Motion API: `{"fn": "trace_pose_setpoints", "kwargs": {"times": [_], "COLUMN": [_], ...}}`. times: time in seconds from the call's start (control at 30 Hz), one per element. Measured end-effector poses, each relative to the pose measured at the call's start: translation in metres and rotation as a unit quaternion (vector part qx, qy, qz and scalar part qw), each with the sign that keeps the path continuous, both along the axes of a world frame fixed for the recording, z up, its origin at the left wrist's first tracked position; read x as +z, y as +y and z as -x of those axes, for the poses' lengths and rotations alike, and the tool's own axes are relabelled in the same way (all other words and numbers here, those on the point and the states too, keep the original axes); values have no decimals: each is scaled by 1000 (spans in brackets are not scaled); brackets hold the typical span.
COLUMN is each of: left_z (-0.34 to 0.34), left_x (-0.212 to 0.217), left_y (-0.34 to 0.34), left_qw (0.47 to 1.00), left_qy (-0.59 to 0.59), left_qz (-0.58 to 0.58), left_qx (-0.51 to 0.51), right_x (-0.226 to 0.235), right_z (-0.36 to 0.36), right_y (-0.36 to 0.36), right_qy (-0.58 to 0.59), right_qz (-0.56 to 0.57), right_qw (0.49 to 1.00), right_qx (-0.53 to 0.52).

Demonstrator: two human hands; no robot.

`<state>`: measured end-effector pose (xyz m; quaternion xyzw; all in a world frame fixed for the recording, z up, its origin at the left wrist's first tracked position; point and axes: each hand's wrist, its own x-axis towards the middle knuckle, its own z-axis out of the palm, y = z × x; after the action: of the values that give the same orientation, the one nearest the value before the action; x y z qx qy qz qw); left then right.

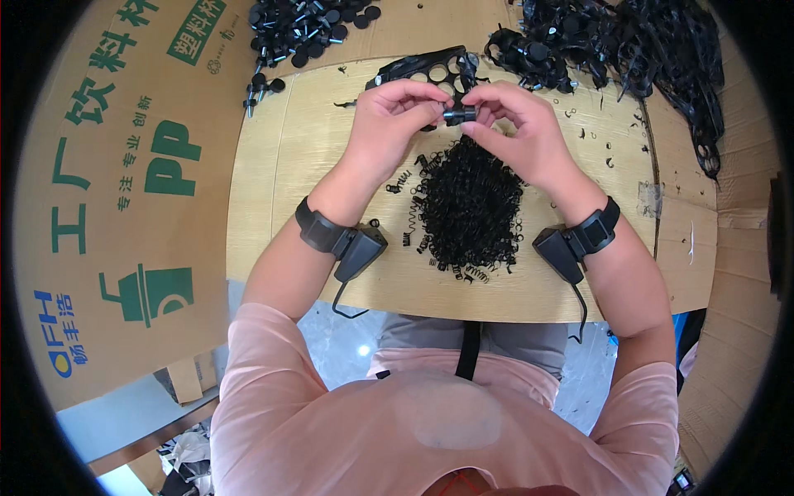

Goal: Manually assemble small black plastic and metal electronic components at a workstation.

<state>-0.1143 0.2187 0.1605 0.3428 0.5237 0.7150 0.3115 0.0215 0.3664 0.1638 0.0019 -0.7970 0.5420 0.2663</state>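
Over the far half of the table, my two hands meet at a small dark cylindrical piece with a shiny band. My left hand pinches its left end with thumb and forefinger. My right hand is closed on its right end with thumb and fingertips. Just beyond them lies a black sheet with round holes, partly hidden by the hands. Right below the hands is a heap of small black curled pieces, some like little coils, with a few scattered around its edge.
Black round-headed, bolt-like parts lie in a pile at the far left. Tangled black strips and sheets fill the far right. A tall cardboard panel stands along the left, another along the right. Wired black devices are strapped to my wrists.
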Motion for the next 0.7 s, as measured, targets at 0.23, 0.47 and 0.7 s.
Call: {"fn": "trace_pose_setpoints", "kwargs": {"times": [0.23,0.47,0.7], "left_z": [-3,-7,-5], "left_x": [4,14,7], "left_y": [-6,-8,-5], "left_qw": [999,985,990], "left_qy": [14,28,6], "left_qz": [4,17,48], "left_qx": [-40,-171,-131], "right_x": [-6,-6,0], "right_z": [2,0,-4], "right_y": [1,1,0], "right_qy": [27,46,56], "right_qz": [-4,77,79], "right_qw": [998,994,995], "right_qx": [-57,-62,-21]}}
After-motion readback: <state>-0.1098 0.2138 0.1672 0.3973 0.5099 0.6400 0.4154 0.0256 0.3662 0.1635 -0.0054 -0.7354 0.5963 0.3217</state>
